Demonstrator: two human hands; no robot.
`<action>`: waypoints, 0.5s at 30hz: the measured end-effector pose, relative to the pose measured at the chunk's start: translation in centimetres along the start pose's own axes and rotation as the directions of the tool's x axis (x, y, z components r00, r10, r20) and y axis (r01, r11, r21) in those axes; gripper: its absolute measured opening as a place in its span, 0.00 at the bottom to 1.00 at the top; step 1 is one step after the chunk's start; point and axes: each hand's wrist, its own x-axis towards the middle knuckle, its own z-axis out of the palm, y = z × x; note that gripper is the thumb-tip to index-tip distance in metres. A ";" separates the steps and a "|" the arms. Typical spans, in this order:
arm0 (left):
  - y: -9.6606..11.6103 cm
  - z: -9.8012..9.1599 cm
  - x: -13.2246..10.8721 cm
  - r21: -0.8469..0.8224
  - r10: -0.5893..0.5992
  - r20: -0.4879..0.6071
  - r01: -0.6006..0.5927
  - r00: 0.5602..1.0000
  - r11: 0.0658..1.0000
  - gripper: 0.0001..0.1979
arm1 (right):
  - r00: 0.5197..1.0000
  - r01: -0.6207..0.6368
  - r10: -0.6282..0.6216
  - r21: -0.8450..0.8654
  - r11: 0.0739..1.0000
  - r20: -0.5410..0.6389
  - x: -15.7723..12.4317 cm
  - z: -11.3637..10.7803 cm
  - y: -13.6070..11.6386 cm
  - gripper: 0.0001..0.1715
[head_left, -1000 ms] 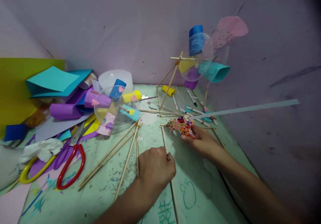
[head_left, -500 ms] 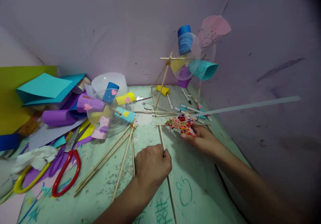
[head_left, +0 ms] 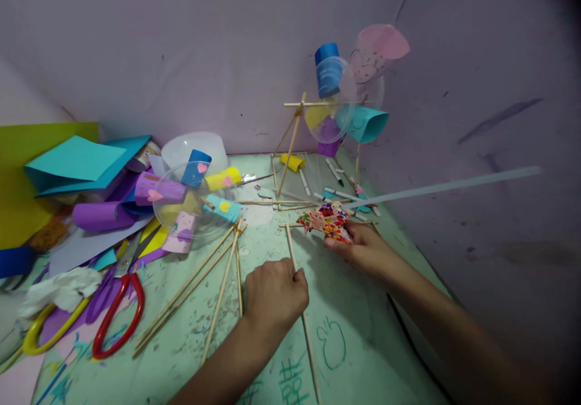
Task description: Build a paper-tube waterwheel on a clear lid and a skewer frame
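My left hand (head_left: pixel 276 290) is closed around a long thin wooden stick (head_left: pixel 310 350), pressed low over the green tabletop. The stick's far end meets a crosswise stick (head_left: pixel 295 225). My right hand (head_left: pixel 370 249) grips a flower-patterned glue gun (head_left: pixel 327 220). A long translucent glue stick (head_left: pixel 445 188) sticks out from its back toward the right. The gun's tip points left, just above the crosswise stick and close to the joint; whether it touches cannot be made out. Left of my left hand lies a bundle of sticks (head_left: pixel 184 290), bound at the top.
Behind my hands stands a stick frame (head_left: pixel 294 132) bearing a wheel of clear discs and coloured paper cups. Several markers (head_left: pixel 334 173) lie beneath it. A second cup wheel (head_left: pixel 200 196) sits at left, near red-handled scissors (head_left: pixel 118 320), coloured paper (head_left: pixel 77 161) and a white bowl (head_left: pixel 195 149).
The view has shifted slightly, so everything appears a little farther left. Both hands keep their grips and look nearly still.
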 end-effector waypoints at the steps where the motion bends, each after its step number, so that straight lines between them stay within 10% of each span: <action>1: 0.0 0.0 0.0 0.002 0.003 -0.001 -0.003 1.000 1.000 0.16 | 1.000 0.002 -0.002 -0.011 1.000 -0.003 0.0 0.0 0.0 0.21; 15: -0.3 -1.2 -0.3 -0.038 0.042 0.009 -0.041 0.999 0.998 0.21 | 0.999 0.047 -0.047 0.013 0.999 0.001 -2.4 -1.1 -1.2 0.11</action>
